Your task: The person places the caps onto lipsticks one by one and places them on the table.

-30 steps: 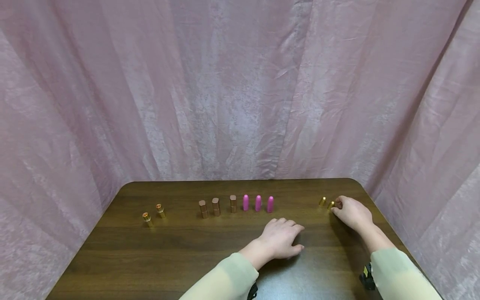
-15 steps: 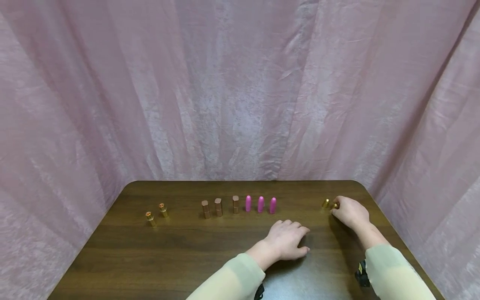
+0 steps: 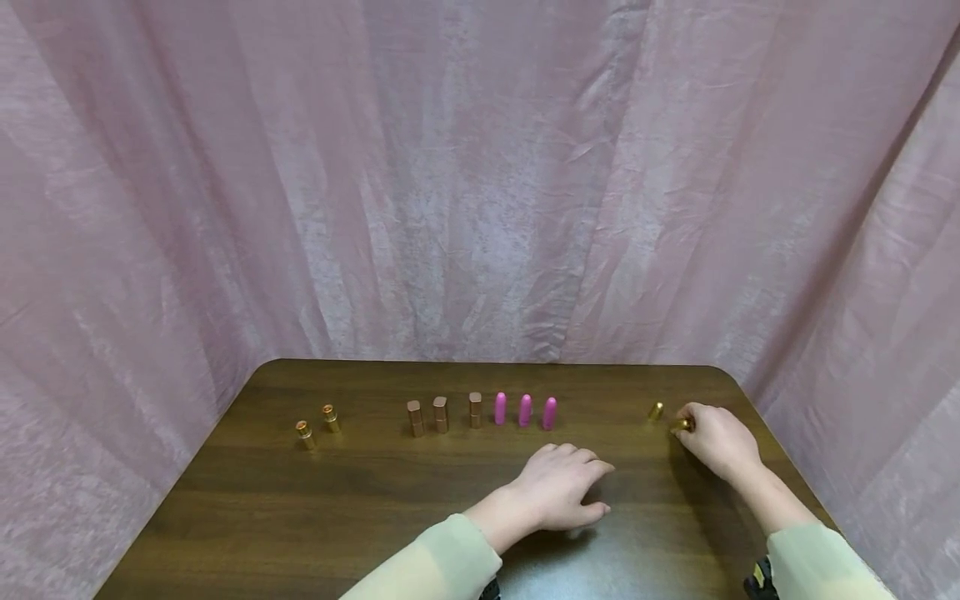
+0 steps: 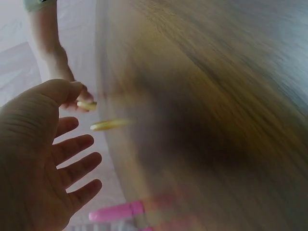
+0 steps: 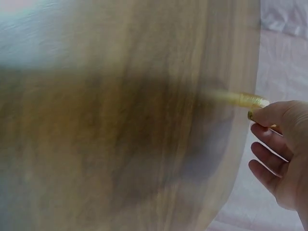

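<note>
On the right of the table, my right hand [image 3: 717,440] pinches a small gold lipstick tube [image 3: 682,425] between thumb and fingers. That tube is tipped nearly sideways, and the fingers partly cover it. Just left of it a matching gold tube [image 3: 656,411] with a rounded top stands upright; in the right wrist view this second tube [image 5: 253,100] shows right behind the thumb. My left hand [image 3: 561,487] is spread palm down over the middle of the table and holds nothing. In the left wrist view its fingers [image 4: 79,171] are apart, thumb stretched out.
Several pink round-topped tubes [image 3: 526,411] stand in a row beyond my left hand. Rose-gold angular tubes [image 3: 441,415] stand left of them. Two gold tubes with orange-tinted tops [image 3: 331,418] are farther left. A pink curtain [image 3: 480,183] hangs behind the wooden table [image 3: 337,517].
My right hand has taken hold of the nearer gold lipstick tube, tipped it sideways and drawn it away from its upright neighbour. My left hand stays spread over the table.
</note>
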`<state>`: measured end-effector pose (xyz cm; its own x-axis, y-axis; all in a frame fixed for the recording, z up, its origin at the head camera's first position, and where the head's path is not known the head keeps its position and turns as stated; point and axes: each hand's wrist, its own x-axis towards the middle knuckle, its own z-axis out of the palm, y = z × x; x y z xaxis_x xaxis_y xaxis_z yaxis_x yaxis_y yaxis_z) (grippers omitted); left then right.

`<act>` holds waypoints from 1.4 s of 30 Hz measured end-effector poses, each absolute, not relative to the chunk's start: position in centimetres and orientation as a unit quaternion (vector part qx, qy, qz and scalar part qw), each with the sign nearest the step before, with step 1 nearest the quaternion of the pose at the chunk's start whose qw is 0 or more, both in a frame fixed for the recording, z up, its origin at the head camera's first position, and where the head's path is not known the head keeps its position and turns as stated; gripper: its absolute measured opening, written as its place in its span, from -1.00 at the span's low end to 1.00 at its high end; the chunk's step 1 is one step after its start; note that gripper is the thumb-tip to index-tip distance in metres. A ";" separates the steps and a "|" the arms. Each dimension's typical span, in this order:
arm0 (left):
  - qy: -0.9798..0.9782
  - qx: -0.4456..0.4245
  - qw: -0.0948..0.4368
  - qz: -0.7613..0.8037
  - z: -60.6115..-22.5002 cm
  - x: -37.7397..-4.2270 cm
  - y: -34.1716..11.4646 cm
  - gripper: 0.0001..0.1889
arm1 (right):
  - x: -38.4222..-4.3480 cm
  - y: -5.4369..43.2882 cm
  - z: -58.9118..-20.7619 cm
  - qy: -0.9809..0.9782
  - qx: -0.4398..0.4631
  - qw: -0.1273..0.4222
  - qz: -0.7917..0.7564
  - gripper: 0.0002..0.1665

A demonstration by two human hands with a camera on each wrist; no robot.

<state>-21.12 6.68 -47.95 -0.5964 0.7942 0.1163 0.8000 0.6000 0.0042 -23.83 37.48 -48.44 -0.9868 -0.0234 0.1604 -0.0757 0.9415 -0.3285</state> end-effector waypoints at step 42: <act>-0.978 -0.037 0.049 -0.202 -49.4 -21.6 -31.1 -0.54 | -18.8 20.8 -50.1 -0.913 0.281 0.209 0.209 -0.61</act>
<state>-21.62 -31.07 -49.38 -0.9924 0.0528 0.1111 0.0925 0.9159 0.3907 -18.83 20.77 -50.11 -0.7551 -0.4256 0.4987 -0.6004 0.7545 -0.2651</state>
